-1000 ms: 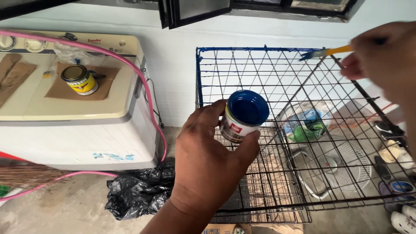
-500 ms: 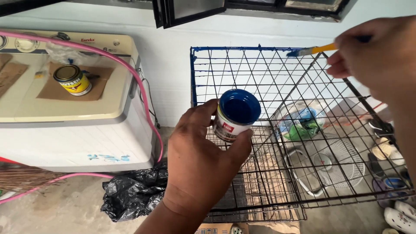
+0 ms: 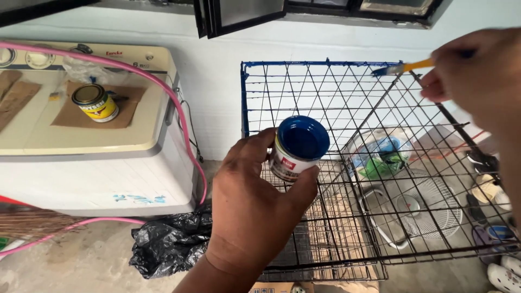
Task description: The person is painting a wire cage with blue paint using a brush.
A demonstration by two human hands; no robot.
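The left hand (image 3: pixel 255 211) is closed around an open can of blue paint (image 3: pixel 298 146) before the wire cage (image 3: pixel 325 108); the right hand (image 3: pixel 477 76) pinches a paintbrush (image 3: pixel 401 68) on its top bar. If the can tilts, paint may spill

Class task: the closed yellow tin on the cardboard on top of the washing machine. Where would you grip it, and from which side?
Grip the yellow tin around its round side wall, coming down from above and in front. It stands upright on the cardboard with its lid shut, so the flat top offers no hold. The pink hose passes behind and to its right.
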